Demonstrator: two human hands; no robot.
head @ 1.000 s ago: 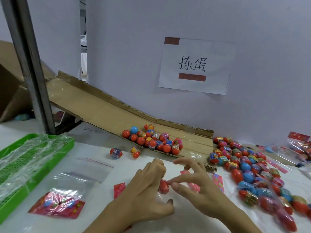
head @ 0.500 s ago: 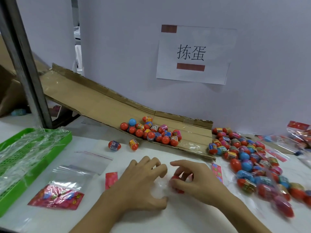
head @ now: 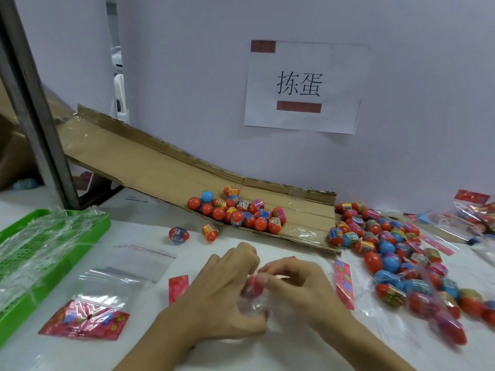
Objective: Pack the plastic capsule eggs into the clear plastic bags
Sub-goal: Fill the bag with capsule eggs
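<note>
Two bare forearms, no sleeves in view; left hand (head: 222,293) and right hand (head: 302,287) ungloved, ringless.

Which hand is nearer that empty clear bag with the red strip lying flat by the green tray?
Left. The left hand lies just right of the empty bag; the right hand sits farther right, beyond it.

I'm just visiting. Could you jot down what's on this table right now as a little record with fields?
Left hand: grips the clear bag
Right hand: pinches a red capsule egg at the bag's mouth
Cardboard ramp: a cluster of eggs at its lower end
Loose on table: two eggs beside the ramp
Right side: big pile of eggs
Left side: green tray, flat empty bag with a red header card
Wall: paper sign
</note>
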